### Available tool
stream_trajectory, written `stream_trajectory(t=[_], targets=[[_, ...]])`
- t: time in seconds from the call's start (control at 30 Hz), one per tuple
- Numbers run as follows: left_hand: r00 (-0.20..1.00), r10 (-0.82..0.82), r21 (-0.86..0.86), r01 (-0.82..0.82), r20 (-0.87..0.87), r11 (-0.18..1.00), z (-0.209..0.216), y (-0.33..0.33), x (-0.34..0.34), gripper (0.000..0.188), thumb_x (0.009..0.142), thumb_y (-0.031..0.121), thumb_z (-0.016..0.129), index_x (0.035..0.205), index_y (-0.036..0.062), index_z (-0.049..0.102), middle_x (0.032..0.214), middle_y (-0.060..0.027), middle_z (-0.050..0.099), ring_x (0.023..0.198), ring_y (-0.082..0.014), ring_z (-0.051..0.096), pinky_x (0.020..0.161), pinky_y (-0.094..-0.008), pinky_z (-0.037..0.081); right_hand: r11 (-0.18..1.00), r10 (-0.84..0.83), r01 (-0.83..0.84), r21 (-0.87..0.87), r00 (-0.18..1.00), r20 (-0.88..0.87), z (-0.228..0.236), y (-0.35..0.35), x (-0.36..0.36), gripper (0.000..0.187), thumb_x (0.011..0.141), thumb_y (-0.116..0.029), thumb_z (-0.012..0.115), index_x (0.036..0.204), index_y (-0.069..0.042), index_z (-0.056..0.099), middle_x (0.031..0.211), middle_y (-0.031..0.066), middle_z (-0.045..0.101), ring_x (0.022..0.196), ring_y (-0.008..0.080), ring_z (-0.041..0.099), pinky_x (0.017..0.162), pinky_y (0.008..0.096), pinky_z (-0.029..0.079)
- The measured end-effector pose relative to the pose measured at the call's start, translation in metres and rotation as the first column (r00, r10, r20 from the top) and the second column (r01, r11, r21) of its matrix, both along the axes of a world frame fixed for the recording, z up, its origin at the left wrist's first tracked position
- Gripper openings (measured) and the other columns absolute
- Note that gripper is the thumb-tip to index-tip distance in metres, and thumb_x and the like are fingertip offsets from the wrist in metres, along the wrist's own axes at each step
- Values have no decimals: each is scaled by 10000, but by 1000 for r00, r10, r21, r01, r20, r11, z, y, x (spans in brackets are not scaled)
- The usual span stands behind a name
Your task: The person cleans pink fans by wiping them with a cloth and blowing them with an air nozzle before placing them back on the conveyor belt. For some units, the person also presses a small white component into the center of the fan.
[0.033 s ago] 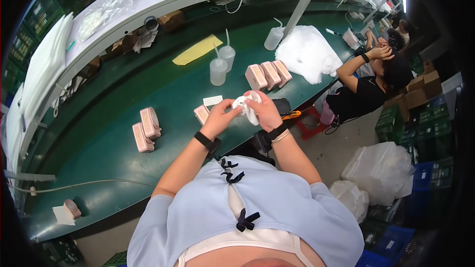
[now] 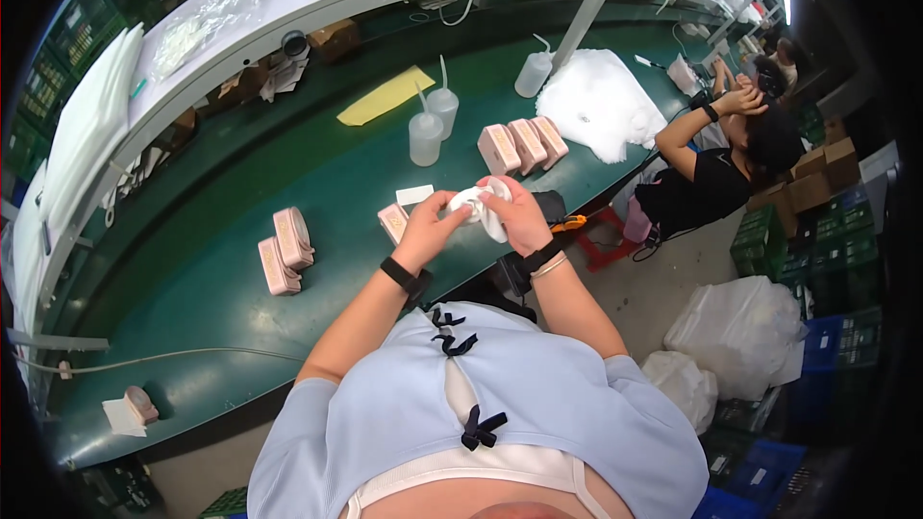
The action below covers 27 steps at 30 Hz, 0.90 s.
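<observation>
A crumpled white cloth [image 2: 495,223] is pinched between both my hands, above the near edge of the green table. My left hand [image 2: 428,229] grips its left side with thumb and fingers closed. On its right side, my right hand [image 2: 520,215] is closed with the thumb pressing into the cloth. Whether anything lies inside the cloth, I cannot tell. Beside my left hand is a pink case [image 2: 392,222], partly hidden by it, and a small white rectangular piece [image 2: 414,194]. Just beyond my right hand, three pink cases [image 2: 527,145] stand in a row.
Two more pink cases [image 2: 286,252] sit to the left. Squeeze bottles [image 2: 424,138] with spouts, a yellow cloth [image 2: 386,96] and a pile of white cloths [image 2: 598,104] lie farther back. An orange-handled tool [image 2: 568,223] is at the table edge. A co-worker [image 2: 716,159] sits at right.
</observation>
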<state>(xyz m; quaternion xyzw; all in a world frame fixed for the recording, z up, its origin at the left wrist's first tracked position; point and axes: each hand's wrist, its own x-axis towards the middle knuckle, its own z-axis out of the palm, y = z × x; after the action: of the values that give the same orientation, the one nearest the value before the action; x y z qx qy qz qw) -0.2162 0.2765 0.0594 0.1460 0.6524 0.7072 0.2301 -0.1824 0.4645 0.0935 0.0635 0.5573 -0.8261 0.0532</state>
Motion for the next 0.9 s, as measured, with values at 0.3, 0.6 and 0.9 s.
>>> stream_trajectory(t=[0.3, 0.6, 0.9], targets=[[939, 191, -65, -217, -286, 974, 67, -13, 16, 217, 903, 164, 713, 1035, -3, 670, 910, -22, 681, 817, -74, 602, 711, -227, 478, 839, -176, 142, 526, 984, 14, 0, 31, 31, 318, 887, -117, 703, 1169, -30, 584, 1081, 67, 632, 886, 92, 616, 790, 250, 506], [959, -159, -234, 103, -235, 967, 130, -36, 17, 161, 845, 116, 751, 907, -11, 675, 767, -3, 659, 679, -56, 576, 597, -218, 457, 899, 368, -217, 380, 843, -392, 42, -9, 30, 302, 929, -138, 658, 1196, -55, 541, 1058, 36, 625, 869, 82, 609, 765, 222, 477], [875, 75, -263, -224, -477, 939, 107, -50, -3, 168, 792, 77, 785, 804, 7, 633, 687, 15, 600, 623, -46, 522, 568, -207, 430, 943, 334, -331, -48, 932, 140, 31, -10, 32, 160, 988, -205, 572, 1074, -70, 567, 850, -30, 600, 677, 39, 543, 555, 181, 405]])
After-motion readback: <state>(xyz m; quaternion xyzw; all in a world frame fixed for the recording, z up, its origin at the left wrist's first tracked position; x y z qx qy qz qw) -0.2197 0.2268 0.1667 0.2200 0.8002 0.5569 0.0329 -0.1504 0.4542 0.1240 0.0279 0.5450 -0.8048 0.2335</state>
